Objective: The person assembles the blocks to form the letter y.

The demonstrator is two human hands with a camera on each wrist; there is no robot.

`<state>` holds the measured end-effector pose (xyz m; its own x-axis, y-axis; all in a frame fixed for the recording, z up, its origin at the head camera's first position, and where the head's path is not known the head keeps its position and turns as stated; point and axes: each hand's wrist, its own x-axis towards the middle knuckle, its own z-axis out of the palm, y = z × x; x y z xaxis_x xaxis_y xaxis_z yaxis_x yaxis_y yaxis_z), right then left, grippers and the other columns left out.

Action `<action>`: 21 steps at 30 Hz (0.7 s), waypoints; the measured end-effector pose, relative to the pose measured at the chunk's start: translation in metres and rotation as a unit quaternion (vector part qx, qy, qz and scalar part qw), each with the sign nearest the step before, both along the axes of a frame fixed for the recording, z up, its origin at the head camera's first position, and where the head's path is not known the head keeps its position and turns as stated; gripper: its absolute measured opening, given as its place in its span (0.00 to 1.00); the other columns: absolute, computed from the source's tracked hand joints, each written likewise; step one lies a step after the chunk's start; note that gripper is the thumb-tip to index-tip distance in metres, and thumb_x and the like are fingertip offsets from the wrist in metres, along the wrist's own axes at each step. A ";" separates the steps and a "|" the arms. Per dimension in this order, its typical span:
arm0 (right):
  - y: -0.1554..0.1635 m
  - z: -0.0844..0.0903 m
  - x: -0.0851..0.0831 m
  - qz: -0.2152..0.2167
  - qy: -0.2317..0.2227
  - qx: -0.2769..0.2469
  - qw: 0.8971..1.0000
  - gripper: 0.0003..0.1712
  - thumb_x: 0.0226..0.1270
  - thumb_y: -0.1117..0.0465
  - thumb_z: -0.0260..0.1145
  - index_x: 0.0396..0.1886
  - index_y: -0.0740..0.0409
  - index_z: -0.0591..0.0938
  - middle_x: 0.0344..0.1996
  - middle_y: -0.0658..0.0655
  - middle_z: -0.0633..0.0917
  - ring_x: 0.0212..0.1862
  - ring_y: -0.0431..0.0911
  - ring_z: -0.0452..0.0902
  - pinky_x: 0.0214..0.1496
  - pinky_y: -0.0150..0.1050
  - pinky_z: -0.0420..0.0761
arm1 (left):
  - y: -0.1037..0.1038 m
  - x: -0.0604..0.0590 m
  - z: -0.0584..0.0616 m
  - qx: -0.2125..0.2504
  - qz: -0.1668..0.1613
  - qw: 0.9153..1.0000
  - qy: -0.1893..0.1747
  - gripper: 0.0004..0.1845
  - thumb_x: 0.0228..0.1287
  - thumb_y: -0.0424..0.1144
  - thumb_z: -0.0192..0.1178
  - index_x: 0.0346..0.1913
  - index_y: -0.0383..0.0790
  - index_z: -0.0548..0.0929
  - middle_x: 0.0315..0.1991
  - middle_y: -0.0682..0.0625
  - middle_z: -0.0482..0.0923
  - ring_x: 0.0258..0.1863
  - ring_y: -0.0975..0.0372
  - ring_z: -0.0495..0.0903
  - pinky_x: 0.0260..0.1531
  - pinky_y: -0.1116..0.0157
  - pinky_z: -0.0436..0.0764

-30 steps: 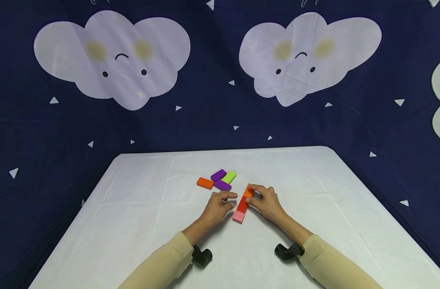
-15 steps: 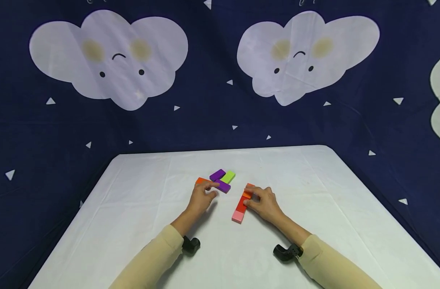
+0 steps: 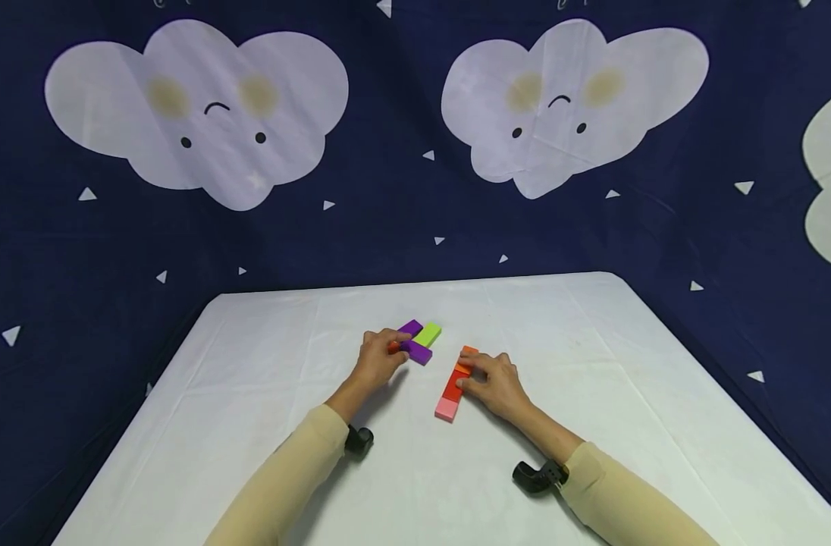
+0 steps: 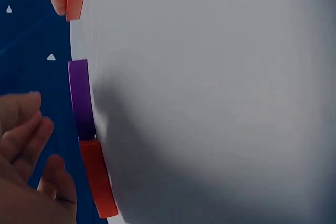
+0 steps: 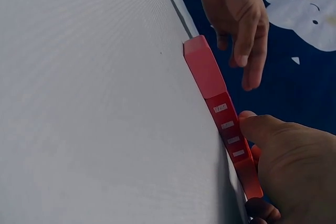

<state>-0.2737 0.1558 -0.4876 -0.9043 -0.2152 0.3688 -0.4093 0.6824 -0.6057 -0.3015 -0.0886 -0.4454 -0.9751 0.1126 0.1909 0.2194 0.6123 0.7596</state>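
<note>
Two groups of blocks are lying on the white table (image 3: 252, 425), and you are working on both at once. Near the middle, a little to the right, three blocks are making one line end to end: a pink block (image 3: 446, 410) at the near end, a red block (image 3: 453, 389) in the middle, and an orange block (image 3: 466, 358) at the far end. Your right hand (image 3: 490, 381) is resting beside this line, with the fingers curled and pressing against the right side of the red and orange blocks. In the right wrist view the thumb (image 5: 262, 129) is lying on the red block's side, so I judge you are steadying the line so that it is staying straight while the other hand is busy.

To the left and a bit farther, the loose group is waiting: two purple blocks (image 3: 417, 351) and a green block (image 3: 428, 334), all touching or just beside each other. Your left hand (image 3: 381, 358) is reaching into this group, and the fingers are closing around a second orange block (image 3: 393, 346), which is mostly hidden under them. In the left wrist view this block (image 4: 97, 177) is lying flat on the table, touching the end of a purple one (image 4: 80, 98), and the fingers are curled just beside it. Whether they are already pinching it firmly, I cannot tell.
</note>
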 end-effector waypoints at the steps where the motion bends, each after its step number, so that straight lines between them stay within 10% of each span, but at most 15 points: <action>1: 0.000 0.000 0.001 -0.001 -0.001 -0.001 1.000 0.22 0.50 0.53 0.73 0.49 0.49 0.84 0.54 0.49 0.83 0.35 0.41 0.62 0.41 0.38 0.59 | 0.001 -0.002 0.000 -0.007 -0.004 1.000 -0.007 0.17 0.56 0.33 0.64 0.50 0.42 0.83 0.52 0.47 0.80 0.51 0.52 0.66 0.51 0.54 0.66; 21: 0.000 0.000 0.001 -0.001 0.007 0.002 1.000 0.23 0.50 0.53 0.73 0.49 0.49 0.84 0.55 0.49 0.83 0.34 0.41 0.62 0.42 0.37 0.60 | 0.001 -0.028 0.002 -0.124 -0.049 0.990 -0.038 0.21 0.55 0.32 0.65 0.54 0.45 0.82 0.55 0.49 0.79 0.49 0.55 0.66 0.50 0.57 0.62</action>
